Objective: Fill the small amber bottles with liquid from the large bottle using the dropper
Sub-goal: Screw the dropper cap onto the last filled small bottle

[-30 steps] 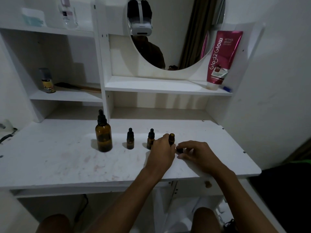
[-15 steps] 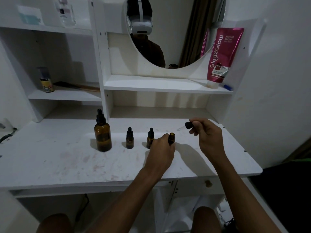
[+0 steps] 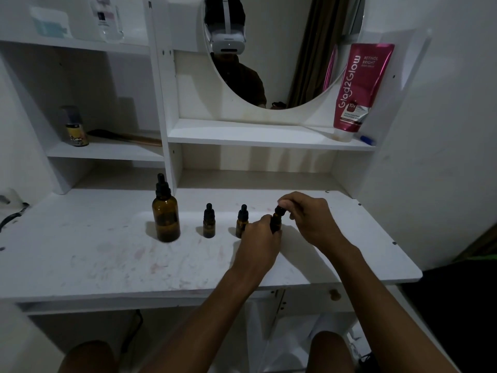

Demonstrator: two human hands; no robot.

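Observation:
A large amber bottle (image 3: 166, 218) with a black dropper cap stands on the white desk (image 3: 107, 254). Right of it stand two small amber bottles (image 3: 209, 224) (image 3: 241, 224), both capped with black droppers. My left hand (image 3: 259, 238) grips the body of a third small amber bottle (image 3: 276, 223), which stands on the desk. My right hand (image 3: 309, 216) pinches the black dropper cap (image 3: 279, 210) at that bottle's neck. The second small bottle is partly hidden behind my left hand.
A pink tube (image 3: 359, 90) leans on the shelf under the round mirror (image 3: 282, 49). A small can (image 3: 75, 127) and a wooden-handled tool (image 3: 126, 137) lie on the left shelf. The desk's front edge runs just before my forearms.
My right hand picked the black dropper cap up from the desk, lifted it, then brought it down onto the neck of the small bottle held by my left hand.

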